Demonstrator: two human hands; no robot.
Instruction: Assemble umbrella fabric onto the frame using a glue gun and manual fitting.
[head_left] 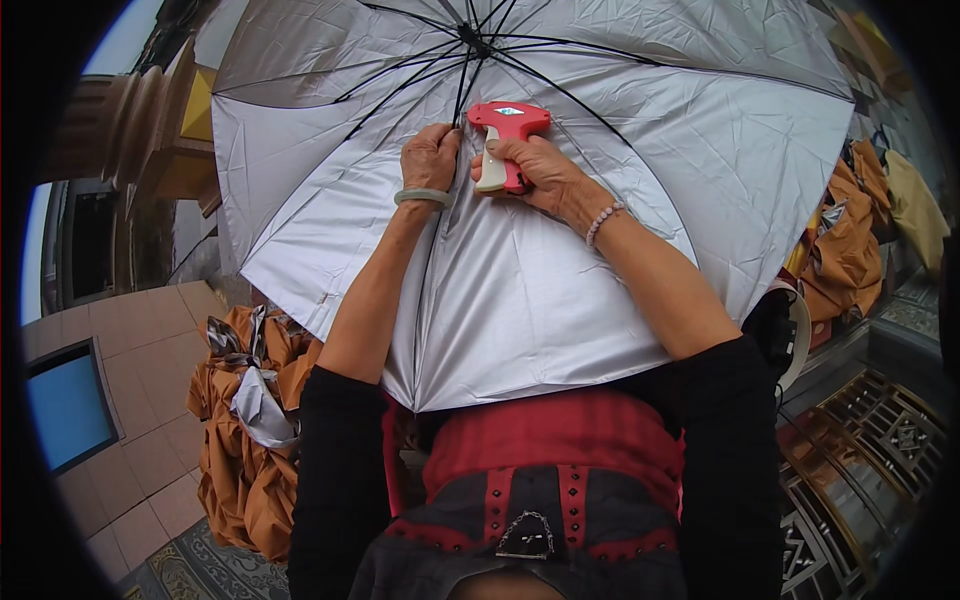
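An open umbrella (560, 270) with a silver inner lining spreads in front of me, its black ribs (590, 107) meeting at a hub (472, 36) near the top. My right hand (535, 170) is wrapped round the handle of a red and white tagging gun (515, 118). The tool lies against the lining, its nose toward my left hand. Just left of it, my left hand (431, 158) has its fingers closed at a rib and the cloth along it. A pale green bangle circles my left wrist; a beaded bracelet is on my right.
Bundled brown cloth (245, 440) with silver lining stands to the left by a tiled wall (145, 400). More brown cloth (845, 245) lies at the far right. A metal lattice gate (870, 440) is at the lower right. A red and dark apron (555, 445) covers my lap.
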